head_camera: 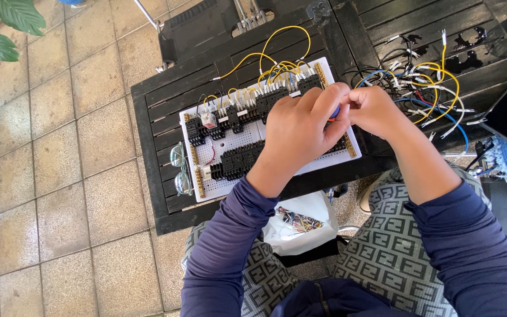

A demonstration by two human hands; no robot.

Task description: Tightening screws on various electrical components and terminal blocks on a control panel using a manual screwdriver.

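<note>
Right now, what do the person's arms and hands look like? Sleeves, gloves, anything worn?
Both arms wear long, dark navy-blue sleeves, snug and creased, ending at the wrists. The left hand and right hand are bare: no gloves. No rings, watch or bracelet show from this view.

Bright daylight, sharp focus, soft shadows, glare on wet dark slats, mild edge distortion
</note>
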